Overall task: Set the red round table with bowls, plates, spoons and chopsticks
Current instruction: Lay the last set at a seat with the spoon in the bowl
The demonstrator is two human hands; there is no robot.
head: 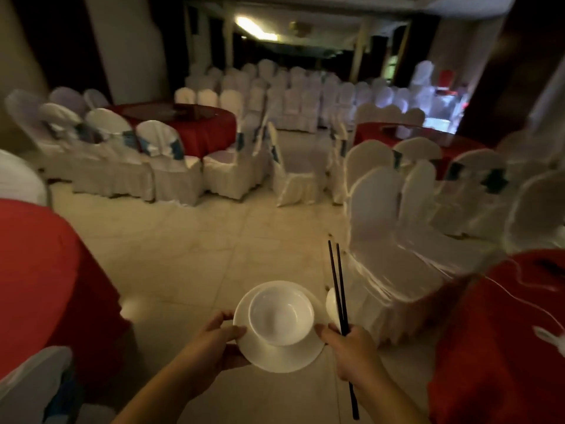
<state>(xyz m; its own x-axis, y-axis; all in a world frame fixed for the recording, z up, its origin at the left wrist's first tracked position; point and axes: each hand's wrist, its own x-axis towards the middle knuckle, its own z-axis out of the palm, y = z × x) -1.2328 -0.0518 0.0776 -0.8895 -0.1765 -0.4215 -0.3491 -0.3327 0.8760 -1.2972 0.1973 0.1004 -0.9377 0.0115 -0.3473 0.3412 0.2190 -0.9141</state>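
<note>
I carry a white plate [276,354] with a white bowl [281,313] standing in it, low in the middle of the view above the tiled floor. My left hand [218,342] grips the plate's left rim, thumb on top. My right hand [351,350] touches the plate's right rim and holds a pair of black chopsticks [338,289] that point up and away. A white spoon [331,301] shows partly behind the chopsticks in the same hand. A red round table [39,270] lies at my left, another red table [504,347] at my right.
White-covered chairs [388,240] stand stacked at the right, close to my right hand. A white cable [519,289] lies on the right table. More red tables [189,123] ringed by covered chairs stand farther back. A chair back [33,384] is at bottom left.
</note>
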